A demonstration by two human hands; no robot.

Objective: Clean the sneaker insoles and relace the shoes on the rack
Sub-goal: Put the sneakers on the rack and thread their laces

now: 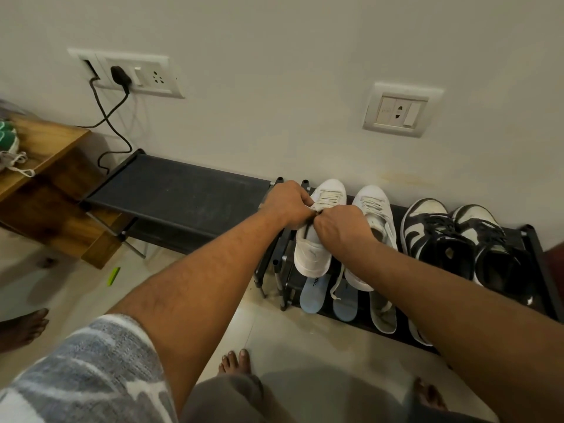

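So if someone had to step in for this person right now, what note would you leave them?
Left hand and right hand: both pinch the lace over the left white sneaker, on the top shelf of the rack.
Right white sneaker stands beside it, laced; the black-and-white pair is further right.
Blue insoles and pale insoles lie on the lower shelf, out of the shoes.
Done: lacing looks threaded.
Left: finish the knot, refit the insoles. I cannot tell whether they are clean.
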